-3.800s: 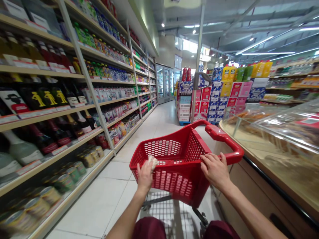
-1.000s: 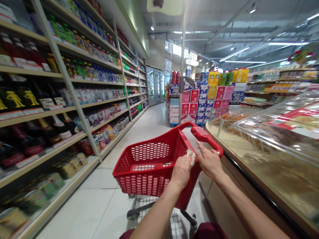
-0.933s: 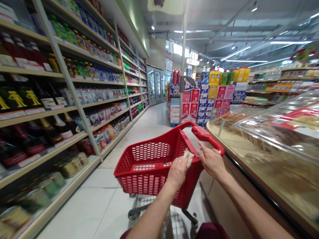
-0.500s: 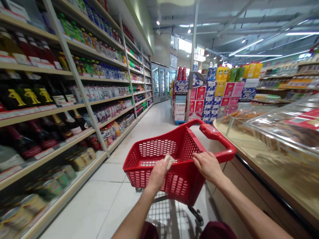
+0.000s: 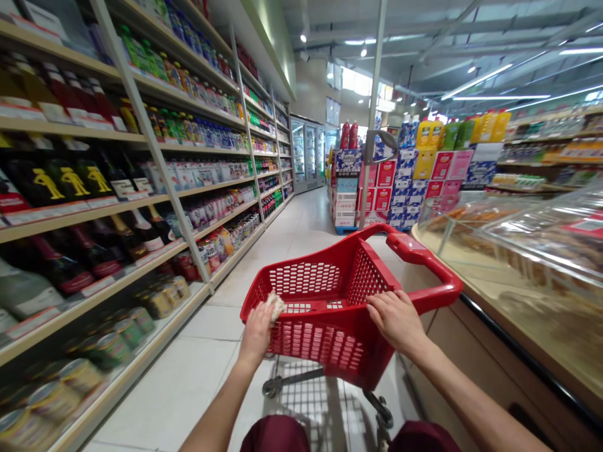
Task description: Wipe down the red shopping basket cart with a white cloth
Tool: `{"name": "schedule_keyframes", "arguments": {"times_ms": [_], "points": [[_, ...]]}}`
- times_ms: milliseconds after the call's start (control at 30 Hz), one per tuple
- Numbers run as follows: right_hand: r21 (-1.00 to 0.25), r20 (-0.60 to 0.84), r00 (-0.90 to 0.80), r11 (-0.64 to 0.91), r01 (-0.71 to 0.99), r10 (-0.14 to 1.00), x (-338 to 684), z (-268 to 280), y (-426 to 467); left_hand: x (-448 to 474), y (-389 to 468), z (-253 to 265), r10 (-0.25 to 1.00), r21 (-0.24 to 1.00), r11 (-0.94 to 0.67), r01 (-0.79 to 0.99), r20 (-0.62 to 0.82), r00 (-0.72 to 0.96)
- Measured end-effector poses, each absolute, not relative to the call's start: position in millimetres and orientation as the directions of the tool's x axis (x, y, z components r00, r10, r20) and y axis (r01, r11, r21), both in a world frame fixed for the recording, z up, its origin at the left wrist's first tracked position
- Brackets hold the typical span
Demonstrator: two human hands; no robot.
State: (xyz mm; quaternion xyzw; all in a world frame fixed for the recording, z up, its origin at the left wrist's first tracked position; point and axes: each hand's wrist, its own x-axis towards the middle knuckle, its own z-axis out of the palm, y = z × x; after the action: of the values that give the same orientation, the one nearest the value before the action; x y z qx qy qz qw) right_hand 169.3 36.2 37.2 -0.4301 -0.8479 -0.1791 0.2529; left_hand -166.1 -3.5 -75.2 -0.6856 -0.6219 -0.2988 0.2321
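Observation:
In front of me stands a red plastic shopping cart [image 5: 325, 348] with a perforated basket and a looped push handle [image 5: 426, 273] at its right end. My left hand [image 5: 257, 329] presses a crumpled whitish cloth [image 5: 276, 306] onto the rim of the near side, close to the front left corner. Further right along that same rim, my right hand [image 5: 394, 317] grips the edge beside the handle, its fingers bent over the top. No goods show inside the basket.
Shelves of bottles and cans [image 5: 113, 169] run along the left. To the right is a display counter [image 5: 471, 276] with clear covers, close by the cart handle. Stacked drink boxes [image 5: 377, 188] and a metal pole [image 5: 375, 94] stand behind the cart. Tiled floor [image 5: 202, 367] lies between.
My left hand has slid left along the near rim with the cloth, from mid-side to near the front corner. The right hand stays on the rim, and the view has shifted slightly.

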Motion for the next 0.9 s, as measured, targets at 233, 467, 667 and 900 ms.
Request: {"name": "schedule_keyframes", "arguments": {"times_ms": [233, 467, 667, 900], "points": [[0.084, 0.611, -0.494, 0.57, 0.818, 0.619, 168, 34, 37, -152, -1, -88, 0.736, 0.083, -0.104, 0.991, 0.676, 0.02], [0.049, 0.615, -0.467, 0.56, 0.827, 0.636, 171, 40, 34, -164, -3, -78, 0.741, 0.165, -0.03, 0.986, 0.666, -0.089], [0.099, 0.632, -0.414, 0.461, 0.882, 0.656, 185, 46, 44, -125, 12, -80, 0.784, 0.122, -0.183, 0.976, 0.617, 0.07], [0.122, 0.655, -0.381, 0.406, 0.906, 0.653, 209, 49, 50, -114, 13, -65, 0.75, 0.168, -0.107, 0.98, 0.661, -0.032]]}}
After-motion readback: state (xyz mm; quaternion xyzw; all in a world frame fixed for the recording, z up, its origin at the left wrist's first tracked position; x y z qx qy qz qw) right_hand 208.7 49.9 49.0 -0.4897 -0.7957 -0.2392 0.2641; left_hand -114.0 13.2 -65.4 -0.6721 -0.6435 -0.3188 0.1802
